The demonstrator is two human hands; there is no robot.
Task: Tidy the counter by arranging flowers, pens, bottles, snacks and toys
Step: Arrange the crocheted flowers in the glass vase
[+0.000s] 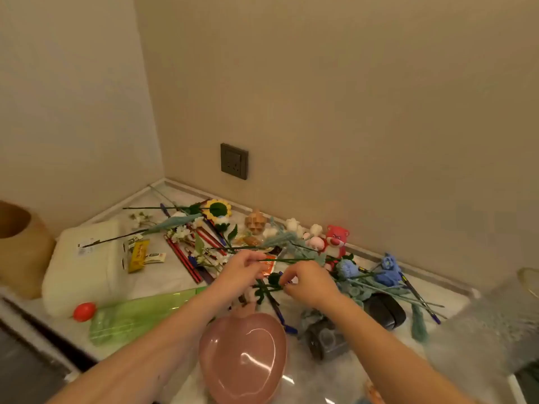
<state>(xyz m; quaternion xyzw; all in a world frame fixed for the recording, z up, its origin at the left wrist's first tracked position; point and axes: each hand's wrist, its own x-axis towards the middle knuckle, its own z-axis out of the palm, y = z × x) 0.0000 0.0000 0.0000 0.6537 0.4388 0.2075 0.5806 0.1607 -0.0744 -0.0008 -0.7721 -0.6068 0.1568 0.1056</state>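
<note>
Flowers are the business right now: a tangle of crocheted stems sprawls across the middle of the bench [163, 282], and both hands are in the thick of it. The left hand [240, 271] pinches a long green stem [294, 259] that runs off toward the right of the frame, to the blue yarn bloom [348, 268], fingers closed narrow around it. The right hand [309, 282] curls its fingertips onto a dark green leafy sprig [269, 285] just below centre; the grip looks like a pinch too, though blur makes the exact contact hard to read.

These stems look light and thin, probably wire wrapped in yarn, so likely bendy and grippy, not slippery. The heads seem soft and squashable; the sensible hold is mid-stem, not the bloom. Snagging looks like the risk, with stems crossed over the red pencils [186, 259] and blue pens [280, 313].

At the lower centre sits a pink heart-shaped dish [221, 371]; the red bear toy [335, 240] stands against the wall at right.
</note>
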